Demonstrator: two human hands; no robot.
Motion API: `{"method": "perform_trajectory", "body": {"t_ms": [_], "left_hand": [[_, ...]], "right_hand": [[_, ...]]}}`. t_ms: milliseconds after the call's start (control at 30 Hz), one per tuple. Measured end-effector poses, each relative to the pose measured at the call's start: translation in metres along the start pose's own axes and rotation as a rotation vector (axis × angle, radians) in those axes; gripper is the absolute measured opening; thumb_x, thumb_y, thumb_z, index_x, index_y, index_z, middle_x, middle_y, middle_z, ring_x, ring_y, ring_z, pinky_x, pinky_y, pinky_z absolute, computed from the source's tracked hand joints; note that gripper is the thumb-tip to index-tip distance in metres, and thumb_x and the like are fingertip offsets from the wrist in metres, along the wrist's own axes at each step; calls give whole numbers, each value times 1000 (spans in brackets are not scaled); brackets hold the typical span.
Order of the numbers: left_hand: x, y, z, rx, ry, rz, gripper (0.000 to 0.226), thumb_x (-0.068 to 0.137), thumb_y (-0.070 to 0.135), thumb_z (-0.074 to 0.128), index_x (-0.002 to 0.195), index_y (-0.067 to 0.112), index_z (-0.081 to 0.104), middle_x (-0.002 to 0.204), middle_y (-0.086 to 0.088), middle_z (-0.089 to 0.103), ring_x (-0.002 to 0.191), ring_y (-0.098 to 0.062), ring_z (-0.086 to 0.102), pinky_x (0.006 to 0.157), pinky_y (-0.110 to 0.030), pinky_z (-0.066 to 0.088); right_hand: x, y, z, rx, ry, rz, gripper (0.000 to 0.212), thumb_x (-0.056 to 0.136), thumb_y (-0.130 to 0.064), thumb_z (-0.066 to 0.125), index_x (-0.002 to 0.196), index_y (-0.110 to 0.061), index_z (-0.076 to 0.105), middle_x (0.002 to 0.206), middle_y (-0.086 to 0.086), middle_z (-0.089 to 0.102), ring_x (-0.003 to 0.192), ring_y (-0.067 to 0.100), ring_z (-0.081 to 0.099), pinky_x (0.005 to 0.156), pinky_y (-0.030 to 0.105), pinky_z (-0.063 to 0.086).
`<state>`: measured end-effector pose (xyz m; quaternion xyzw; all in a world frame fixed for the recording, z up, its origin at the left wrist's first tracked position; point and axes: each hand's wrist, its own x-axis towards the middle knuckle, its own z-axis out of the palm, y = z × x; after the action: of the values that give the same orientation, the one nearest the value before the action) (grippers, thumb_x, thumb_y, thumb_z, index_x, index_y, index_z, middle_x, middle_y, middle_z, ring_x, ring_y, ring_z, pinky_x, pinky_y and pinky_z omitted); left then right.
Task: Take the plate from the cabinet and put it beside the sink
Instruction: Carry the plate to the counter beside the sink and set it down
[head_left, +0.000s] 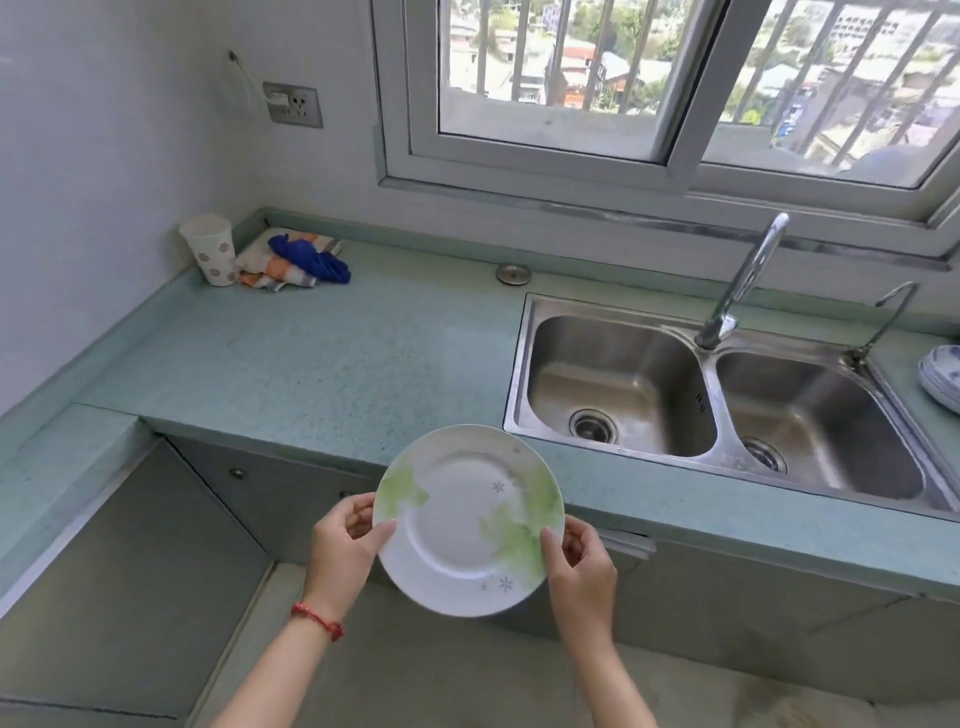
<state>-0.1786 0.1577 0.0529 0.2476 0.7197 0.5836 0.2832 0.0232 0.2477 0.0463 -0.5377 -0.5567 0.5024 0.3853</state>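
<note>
A white plate (465, 519) with green leaf prints is held in the air, face up, just in front of the counter's front edge. My left hand (345, 551) grips its left rim and my right hand (579, 564) grips its right rim. The steel double sink (618, 306) is set into the counter up and to the right of the plate. The grey cabinet doors (280, 493) below the counter are shut, partly hidden behind the plate.
The pale green counter (337, 358) stretches left of the sink. A paper cup (210, 249) and crumpled cloths (296, 260) lie in the far left corner. A tall tap (743, 280) rises behind the sink; a blue-patterned dish stack (943, 376) sits at the right edge.
</note>
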Motion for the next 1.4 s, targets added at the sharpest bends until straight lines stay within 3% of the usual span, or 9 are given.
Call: {"method": "perform_trajectory", "body": {"t_ms": [300, 400, 533, 633, 833, 967, 1200, 1300, 1400], "left_hand": [[78, 12, 29, 41, 83, -49, 26, 73, -9, 64, 90, 10, 58, 80, 2, 63, 77, -14, 60, 59, -2, 47], [113, 7, 30, 85, 74, -71, 27, 73, -6, 66, 96, 9, 60, 82, 1, 65, 79, -17, 61, 63, -12, 52], [166, 7, 31, 102, 40, -81, 29, 74, -3, 66, 102, 3, 60, 87, -9, 66, 82, -23, 62, 79, -32, 50], [208, 6, 28, 121, 20, -94, 28, 74, -3, 67, 101, 3, 60, 83, -5, 66, 80, -23, 62, 68, -17, 53], [279, 1, 25, 141, -14, -145, 28, 73, -4, 67, 100, 3, 60, 83, -8, 65, 82, -27, 61, 82, -38, 49], [310, -1, 30, 151, -23, -164, 26, 73, -5, 67, 95, 7, 60, 83, -7, 65, 82, -28, 62, 80, -37, 49], [351, -12, 36, 197, -10, -209, 27, 74, -4, 67, 100, 1, 60, 83, -6, 63, 82, -26, 60, 80, -34, 47], [366, -15, 36, 211, 8, -222, 30, 75, -5, 66, 104, -2, 59, 86, -10, 63, 83, -26, 59, 80, -33, 46], [381, -17, 36, 232, 14, -226, 32, 75, -4, 65, 106, 0, 59, 92, -12, 64, 87, -27, 59, 82, -34, 47]], "right_hand": [[90, -10, 29, -33, -64, 14, 8, 84, -11, 62, 90, -15, 60, 61, -4, 52, 56, 5, 49, 53, 13, 41], [117, -9, 48, -84, -56, 12, 6, 83, -12, 62, 88, -15, 60, 61, -2, 51, 55, 2, 49, 53, 13, 39], [154, -13, 81, -122, -28, 22, 6, 84, -13, 61, 85, -18, 58, 59, -1, 46, 56, 12, 43, 55, 23, 36], [180, -17, 107, -129, -14, 37, 9, 85, -13, 60, 84, -21, 56, 60, -1, 44, 57, 14, 42, 55, 26, 35], [227, -18, 150, -146, 7, 91, 12, 84, -12, 61, 82, -22, 55, 60, -1, 42, 56, 14, 42, 53, 19, 36], [250, -14, 168, -173, 19, 135, 5, 83, -13, 61, 87, -15, 59, 60, -2, 44, 58, 15, 43, 55, 18, 37], [288, -12, 191, -237, -34, 161, 14, 84, -19, 59, 74, -29, 55, 60, -3, 47, 57, 13, 45, 55, 24, 38], [303, -12, 201, -258, -69, 158, 1, 85, -18, 58, 85, -19, 58, 61, -3, 47, 57, 12, 45, 51, 17, 37], [315, -11, 210, -289, -96, 160, 11, 86, -20, 57, 97, -17, 58, 65, -3, 49, 59, 11, 47, 55, 21, 38]]}}
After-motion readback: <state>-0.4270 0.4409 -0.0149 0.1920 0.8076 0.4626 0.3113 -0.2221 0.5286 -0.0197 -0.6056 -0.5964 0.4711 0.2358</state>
